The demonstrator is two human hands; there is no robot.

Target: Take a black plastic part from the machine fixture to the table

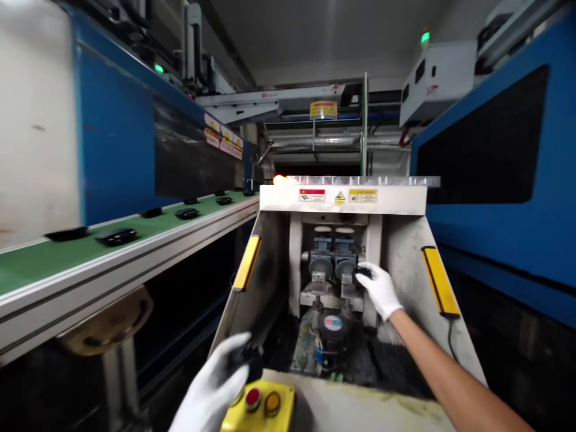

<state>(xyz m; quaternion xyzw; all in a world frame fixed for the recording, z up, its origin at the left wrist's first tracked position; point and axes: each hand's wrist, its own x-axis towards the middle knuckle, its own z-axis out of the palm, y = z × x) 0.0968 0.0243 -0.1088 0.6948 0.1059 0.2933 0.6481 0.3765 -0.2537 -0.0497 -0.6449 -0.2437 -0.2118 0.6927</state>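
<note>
My right hand (380, 291), in a white glove, reaches into the open front of a white machine (342, 201). Its fingers pinch a small black part (362, 273) beside the right of two grey clamping fixtures (345, 269); whether the part touches the fixture I cannot tell. My left hand (216, 378), also gloved in white, is low in front of the machine. Curled around a dark, blurred black part (247, 359), it hovers just above a yellow control box (258, 408) with a red and an orange button.
On the left a green conveyor belt (148, 231) carries several black parts (117, 236). Yellow sensor bars (246, 264) line both slanted side walls of the machine opening. A round black motor-like unit (333, 339) sits below the fixtures. Blue machines (486, 150) stand on both sides.
</note>
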